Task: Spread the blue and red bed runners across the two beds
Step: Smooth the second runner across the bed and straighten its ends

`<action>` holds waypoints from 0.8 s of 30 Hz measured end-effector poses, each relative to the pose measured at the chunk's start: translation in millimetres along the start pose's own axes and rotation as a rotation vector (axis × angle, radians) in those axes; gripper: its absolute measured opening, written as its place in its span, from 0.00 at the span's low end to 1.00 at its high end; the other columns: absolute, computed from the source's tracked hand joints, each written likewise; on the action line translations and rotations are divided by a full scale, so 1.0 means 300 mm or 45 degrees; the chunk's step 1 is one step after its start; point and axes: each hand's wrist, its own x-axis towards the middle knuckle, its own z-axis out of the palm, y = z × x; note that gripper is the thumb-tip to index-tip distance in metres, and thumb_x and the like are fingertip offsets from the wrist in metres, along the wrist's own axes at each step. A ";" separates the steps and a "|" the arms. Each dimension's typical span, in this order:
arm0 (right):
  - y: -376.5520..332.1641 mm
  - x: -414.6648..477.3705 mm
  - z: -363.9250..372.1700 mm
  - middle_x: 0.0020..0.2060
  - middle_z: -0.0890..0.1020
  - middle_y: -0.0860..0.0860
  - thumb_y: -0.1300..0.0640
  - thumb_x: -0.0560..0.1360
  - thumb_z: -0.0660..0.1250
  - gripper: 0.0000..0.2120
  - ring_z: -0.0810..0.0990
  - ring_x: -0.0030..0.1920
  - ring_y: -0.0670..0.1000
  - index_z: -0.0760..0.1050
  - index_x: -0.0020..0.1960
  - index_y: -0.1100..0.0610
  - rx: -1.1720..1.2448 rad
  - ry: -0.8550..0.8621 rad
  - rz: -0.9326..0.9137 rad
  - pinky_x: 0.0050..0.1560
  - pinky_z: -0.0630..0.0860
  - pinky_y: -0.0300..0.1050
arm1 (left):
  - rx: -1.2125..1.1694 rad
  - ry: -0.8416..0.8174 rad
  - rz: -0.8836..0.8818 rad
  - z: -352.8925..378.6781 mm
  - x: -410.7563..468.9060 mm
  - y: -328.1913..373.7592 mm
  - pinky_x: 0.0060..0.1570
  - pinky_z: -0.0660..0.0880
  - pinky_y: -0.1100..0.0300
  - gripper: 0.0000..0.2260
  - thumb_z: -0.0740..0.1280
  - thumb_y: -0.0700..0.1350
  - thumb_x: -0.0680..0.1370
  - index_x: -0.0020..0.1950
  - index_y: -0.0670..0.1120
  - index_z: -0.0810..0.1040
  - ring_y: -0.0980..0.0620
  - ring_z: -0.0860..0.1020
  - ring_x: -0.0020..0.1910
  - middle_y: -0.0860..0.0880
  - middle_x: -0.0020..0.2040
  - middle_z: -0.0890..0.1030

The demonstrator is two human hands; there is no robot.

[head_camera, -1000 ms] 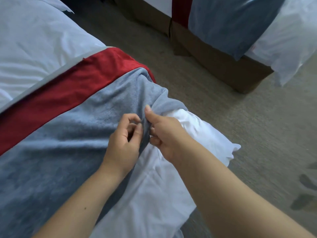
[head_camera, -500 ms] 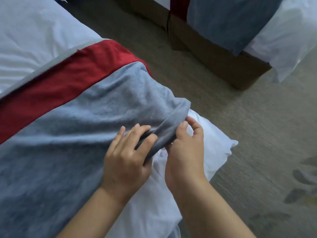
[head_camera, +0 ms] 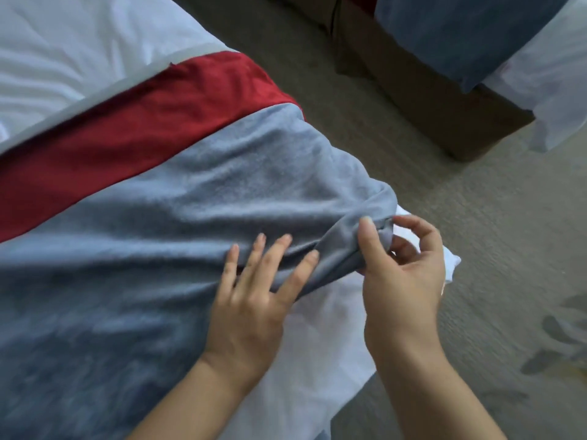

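A blue and red bed runner (head_camera: 158,223) lies across the near bed (head_camera: 63,58), its red band (head_camera: 136,122) toward the white sheet. The runner's rolled lower corner sits at the bed's right edge. My right hand (head_camera: 403,281) pinches that rolled blue edge between thumb and fingers. To its left, my left hand (head_camera: 254,296) lies flat on the blue cloth with fingers spread, pressing it down. A second blue and red runner (head_camera: 460,33) hangs over the far bed at the top right.
White bedding (head_camera: 317,360) hangs off the near bed's corner below my hands. The far bed has a brown base (head_camera: 444,115) and white bedding (head_camera: 556,74). Grey patterned carpet (head_camera: 492,233) fills the aisle between the beds.
The left hand has let go of the blue edge and now lies flat and spread on the cloth. The right hand has drawn the rolled edge farther right, toward the bed's corner.
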 end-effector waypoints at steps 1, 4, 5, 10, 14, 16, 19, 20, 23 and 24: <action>-0.014 0.009 0.022 0.44 0.86 0.50 0.54 0.79 0.71 0.09 0.86 0.45 0.47 0.75 0.58 0.49 0.124 -0.038 0.220 0.50 0.83 0.45 | -0.002 0.013 -0.029 -0.013 -0.002 -0.009 0.68 0.70 0.31 0.25 0.40 0.40 0.87 0.77 0.54 0.67 0.37 0.74 0.72 0.41 0.73 0.75; -0.054 0.058 0.076 0.55 0.86 0.53 0.57 0.85 0.61 0.11 0.87 0.50 0.48 0.75 0.66 0.55 0.466 -0.068 0.573 0.51 0.82 0.42 | -0.047 0.097 -0.027 -0.052 -0.012 -0.025 0.69 0.70 0.33 0.24 0.44 0.38 0.86 0.77 0.55 0.67 0.39 0.74 0.73 0.41 0.73 0.74; -0.070 0.076 0.087 0.55 0.85 0.53 0.60 0.85 0.60 0.12 0.87 0.49 0.47 0.76 0.66 0.56 0.526 -0.032 0.592 0.49 0.82 0.40 | -0.069 0.129 0.000 -0.068 -0.016 -0.027 0.69 0.69 0.33 0.22 0.47 0.38 0.86 0.76 0.54 0.69 0.39 0.74 0.72 0.40 0.72 0.75; -0.117 0.134 0.077 0.39 0.85 0.46 0.66 0.80 0.65 0.15 0.84 0.36 0.44 0.83 0.57 0.50 0.063 0.139 0.118 0.48 0.81 0.39 | -0.063 0.240 0.066 -0.138 -0.030 -0.033 0.66 0.72 0.34 0.15 0.62 0.35 0.81 0.58 0.47 0.86 0.39 0.77 0.69 0.40 0.69 0.78; -0.093 0.161 -0.018 0.48 0.80 0.52 0.68 0.74 0.66 0.17 0.78 0.41 0.48 0.85 0.57 0.54 -0.846 0.188 -0.876 0.47 0.73 0.34 | -0.054 0.249 0.017 -0.164 -0.046 -0.036 0.63 0.74 0.36 0.06 0.72 0.40 0.74 0.48 0.49 0.87 0.41 0.79 0.67 0.43 0.68 0.80; -0.048 0.174 -0.049 0.60 0.78 0.55 0.70 0.74 0.64 0.20 0.78 0.52 0.52 0.83 0.62 0.58 -1.142 0.059 -0.777 0.53 0.68 0.31 | -0.044 0.221 0.017 -0.128 -0.072 -0.026 0.63 0.74 0.36 0.07 0.71 0.40 0.75 0.47 0.50 0.87 0.41 0.80 0.65 0.44 0.66 0.81; 0.046 0.177 -0.074 0.73 0.69 0.54 0.67 0.76 0.61 0.23 0.74 0.63 0.60 0.76 0.69 0.59 -1.570 -0.080 -0.501 0.59 0.70 0.47 | -0.036 0.177 0.046 -0.037 -0.141 0.009 0.62 0.74 0.37 0.10 0.67 0.39 0.79 0.45 0.50 0.86 0.42 0.81 0.64 0.45 0.65 0.82; 0.063 0.173 -0.071 0.76 0.66 0.54 0.64 0.78 0.60 0.23 0.70 0.67 0.62 0.73 0.72 0.58 -1.708 -0.079 -0.503 0.64 0.69 0.52 | -0.036 0.166 0.047 -0.011 -0.162 0.018 0.62 0.74 0.37 0.10 0.66 0.40 0.79 0.46 0.50 0.86 0.43 0.81 0.64 0.46 0.65 0.82; 0.091 0.144 -0.040 0.82 0.47 0.52 0.51 0.83 0.53 0.27 0.45 0.80 0.58 0.59 0.81 0.52 -1.984 -0.095 -0.527 0.78 0.50 0.58 | -0.018 0.142 -0.003 0.044 -0.212 0.028 0.63 0.74 0.37 0.15 0.61 0.39 0.81 0.54 0.52 0.86 0.43 0.78 0.68 0.45 0.68 0.80; 0.107 0.128 -0.030 0.83 0.42 0.50 0.48 0.84 0.50 0.28 0.37 0.81 0.56 0.54 0.82 0.52 -1.991 -0.140 -0.550 0.79 0.42 0.57 | -0.030 0.145 -0.028 0.053 -0.222 0.028 0.64 0.74 0.37 0.16 0.59 0.39 0.82 0.56 0.52 0.86 0.42 0.77 0.69 0.44 0.70 0.79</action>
